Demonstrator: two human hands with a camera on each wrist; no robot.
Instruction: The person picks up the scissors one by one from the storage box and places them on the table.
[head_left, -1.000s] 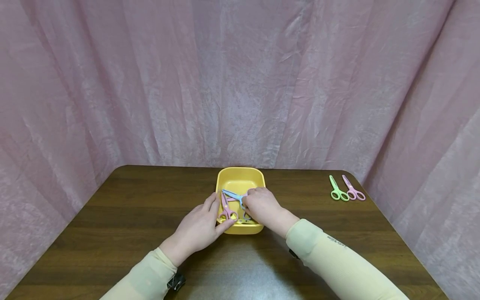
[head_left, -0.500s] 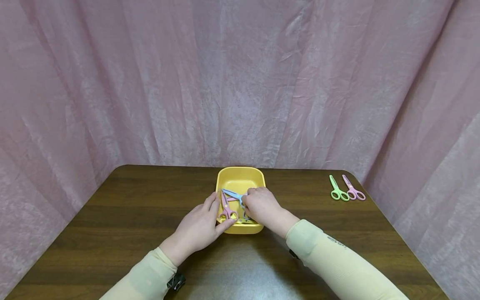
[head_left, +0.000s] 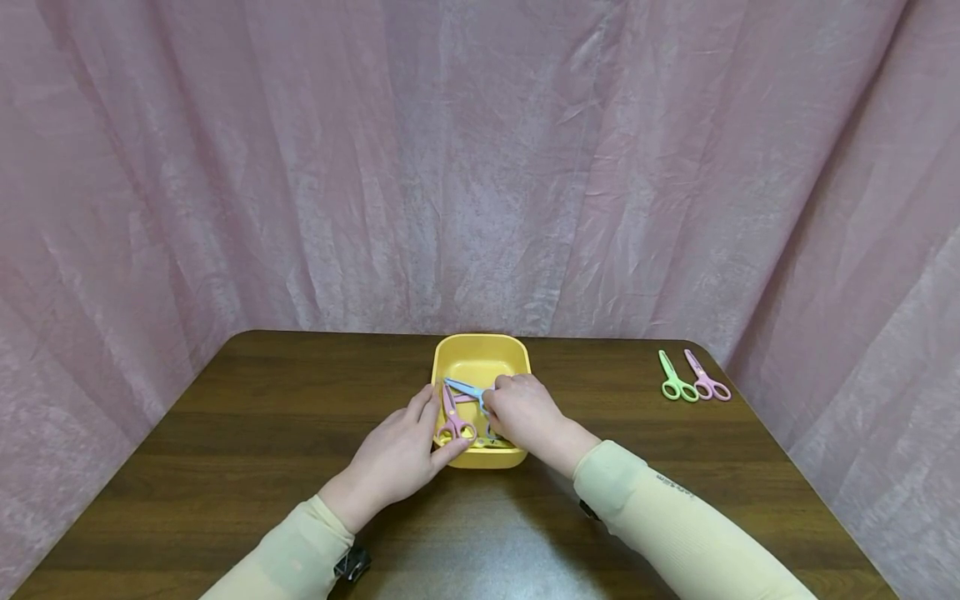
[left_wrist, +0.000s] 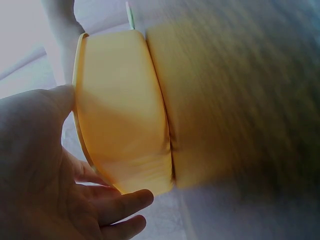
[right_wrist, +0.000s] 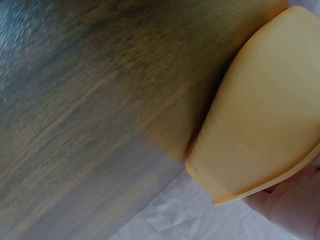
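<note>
A yellow plastic tub [head_left: 480, 459] with several pairs of scissors in it stands near the far middle of the table. My left hand [head_left: 401, 454] grips its near left corner, thumb at the front rim and fingers along the left wall. Inside, pink scissors [head_left: 451, 408] lie beside that hand, and yellow scissors [head_left: 491, 443] show by the front wall. My right hand [head_left: 525, 410] reaches in over the right side with curled fingers at the handle end of blue scissors [head_left: 465, 388]. Its fingertips are hidden; in the right wrist view the tub's wall [right_wrist: 265, 110] covers them.
Green scissors [head_left: 678, 380] and another pink pair [head_left: 707, 380] lie side by side at the table's far right. The brown wooden table [head_left: 262, 417] ends at a pink curtain [head_left: 487, 167] behind the tub.
</note>
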